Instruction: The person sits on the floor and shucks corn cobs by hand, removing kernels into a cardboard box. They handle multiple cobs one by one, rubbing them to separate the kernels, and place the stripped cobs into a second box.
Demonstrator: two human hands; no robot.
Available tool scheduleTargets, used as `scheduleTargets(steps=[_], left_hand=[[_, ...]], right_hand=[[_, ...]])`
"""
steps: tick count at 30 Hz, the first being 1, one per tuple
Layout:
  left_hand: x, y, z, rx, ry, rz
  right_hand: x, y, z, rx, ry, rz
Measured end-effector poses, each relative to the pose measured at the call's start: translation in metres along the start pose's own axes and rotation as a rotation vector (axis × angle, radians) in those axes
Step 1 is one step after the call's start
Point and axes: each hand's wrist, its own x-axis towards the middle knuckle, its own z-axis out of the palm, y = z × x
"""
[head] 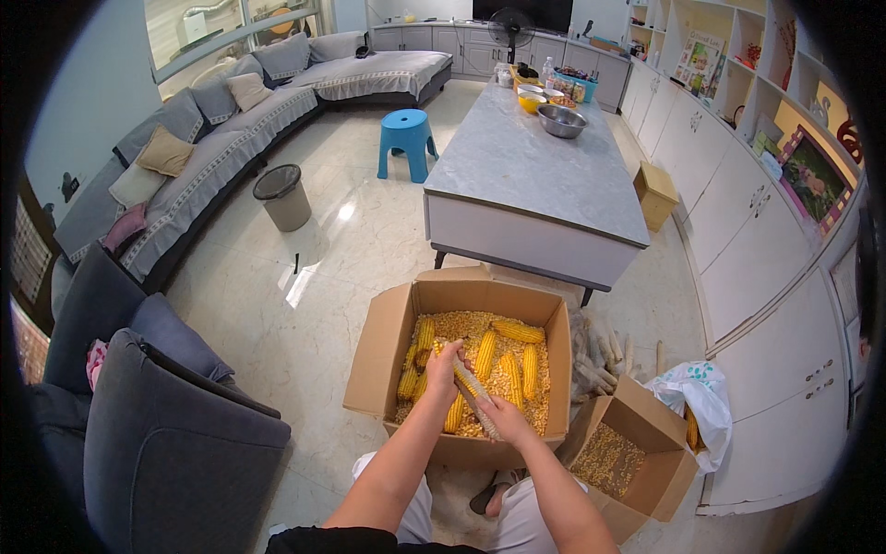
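Note:
Both hands hold one partly shelled ear of corn [472, 384] at a slant above an open cardboard box [484, 294]. My left hand [445, 370] grips its upper end, where yellow kernels remain. Around the lower end, which is mostly bare pale cob, my right hand [509, 419] is closed. Below them, loose corn kernels [457, 322] cover the inside of the box. Several whole yellow ears lie on the kernels, among them one ear [518, 331] near the far right corner and another ear [530, 370] along the right wall.
A smaller cardboard box [668, 478] with some kernels stands at the right. Beside it are a white plastic bag [699, 395] with corn and a heap of bare cobs [602, 353]. A grey-topped table [526, 180] stands ahead; a grey armchair [183, 443] is at the left.

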Motion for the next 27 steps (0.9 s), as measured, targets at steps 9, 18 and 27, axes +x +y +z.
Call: scheduleTargets(steps=[9, 18, 27], left_hand=[[-0.012, 0.013, 0.009, -0.168, -0.076, -0.089], [-0.004, -0.002, 0.005, 0.11, -0.044, 0.031], [-0.003, -0.006, 0.002, -0.129, -0.237, -0.034]], right_hand=[[-0.001, -0.004, -0.001, 0.063, 0.02, -0.019], [-0.001, -0.004, -0.004, 0.13, 0.007, 0.02], [-0.005, -0.012, -0.007, 0.34, -0.029, 0.085]])
